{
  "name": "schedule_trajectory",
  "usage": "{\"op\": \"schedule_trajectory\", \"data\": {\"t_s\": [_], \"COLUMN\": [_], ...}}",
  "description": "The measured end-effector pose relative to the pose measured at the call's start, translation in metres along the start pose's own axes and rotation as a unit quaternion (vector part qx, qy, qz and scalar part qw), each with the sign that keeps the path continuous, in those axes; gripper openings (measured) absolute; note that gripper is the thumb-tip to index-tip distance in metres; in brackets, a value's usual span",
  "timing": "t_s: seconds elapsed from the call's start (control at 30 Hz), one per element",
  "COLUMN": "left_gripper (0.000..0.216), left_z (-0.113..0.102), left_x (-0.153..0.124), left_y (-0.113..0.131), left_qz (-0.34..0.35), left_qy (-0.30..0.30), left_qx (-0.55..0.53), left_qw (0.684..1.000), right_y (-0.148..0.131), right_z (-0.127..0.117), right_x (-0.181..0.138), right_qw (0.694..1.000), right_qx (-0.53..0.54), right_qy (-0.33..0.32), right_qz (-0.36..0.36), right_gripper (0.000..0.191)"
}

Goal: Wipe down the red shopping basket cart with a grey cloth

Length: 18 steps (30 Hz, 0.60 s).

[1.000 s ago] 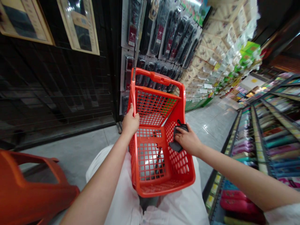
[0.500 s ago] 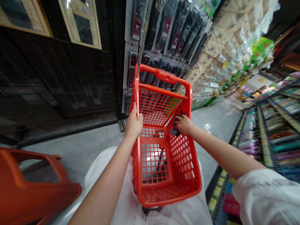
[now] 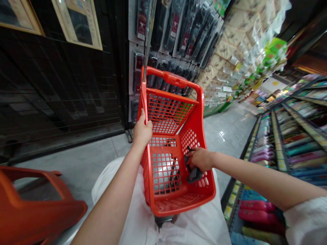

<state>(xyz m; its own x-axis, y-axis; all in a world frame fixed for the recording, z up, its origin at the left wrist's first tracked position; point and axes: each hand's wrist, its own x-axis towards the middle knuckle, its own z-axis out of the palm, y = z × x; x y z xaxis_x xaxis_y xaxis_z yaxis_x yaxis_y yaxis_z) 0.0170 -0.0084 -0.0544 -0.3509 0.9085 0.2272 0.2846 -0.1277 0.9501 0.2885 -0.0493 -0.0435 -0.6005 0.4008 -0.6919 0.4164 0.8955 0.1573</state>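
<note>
A red shopping basket (image 3: pixel 176 190) fills the middle of the frame, tilted toward the camera. The left hand (image 3: pixel 142 131) is clamped on its left rim. The right hand (image 3: pixel 200 159) reaches inside from the right, fingers closed around a dark pouch (image 3: pixel 193 174) held low against the basket's right wall. In the lower left lies another red basket (image 3: pixel 30 207) on the grey floor (image 3: pixel 84 160). Behind the basket, at top centre, hang black packaged goods (image 3: pixel 178 30). Shelves of colourful items (image 3: pixel 288 136) run along the right edge, close beside the right arm.
</note>
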Motion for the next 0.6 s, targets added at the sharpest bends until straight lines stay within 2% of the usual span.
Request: {"op": "schedule_trajectory", "data": {"t_s": [0.07,0.13,0.23,0.3,0.43,0.6], "left_gripper": [0.068,0.068,0.067,0.067,0.066,0.065], "left_z": [0.0,0.0,0.001,0.001,0.001,0.001], "left_x": [0.0,-0.001,-0.002,-0.003,-0.005,-0.005], "left_y": [-0.001,-0.002,-0.003,-0.002,0.0,0.0], "left_qz": [0.002,0.002,-0.004,-0.011,-0.016,-0.01], "left_qy": [0.001,0.002,0.001,0.0,0.0,-0.002], "left_qx": [-0.003,-0.007,-0.012,-0.011,-0.015,-0.019], "left_qw": [1.0,1.0,1.0,1.0,1.0,1.0], "right_y": [0.029,0.058,0.094,0.107,0.104,0.065], "right_z": [-0.017,-0.028,-0.032,-0.028,-0.015,0.003], "right_x": [0.002,0.011,0.038,0.062,0.102,0.114], "right_qw": [1.0,0.995,0.979,0.971,0.972,0.982], "right_qx": [-0.002,-0.021,-0.043,-0.034,0.0,0.013], "right_qy": [0.007,0.037,0.067,0.061,-0.025,-0.123], "right_qz": [0.025,0.088,0.188,0.23,0.236,0.146], "right_gripper": [0.024,0.026,0.029,0.032,0.036,0.032]}}
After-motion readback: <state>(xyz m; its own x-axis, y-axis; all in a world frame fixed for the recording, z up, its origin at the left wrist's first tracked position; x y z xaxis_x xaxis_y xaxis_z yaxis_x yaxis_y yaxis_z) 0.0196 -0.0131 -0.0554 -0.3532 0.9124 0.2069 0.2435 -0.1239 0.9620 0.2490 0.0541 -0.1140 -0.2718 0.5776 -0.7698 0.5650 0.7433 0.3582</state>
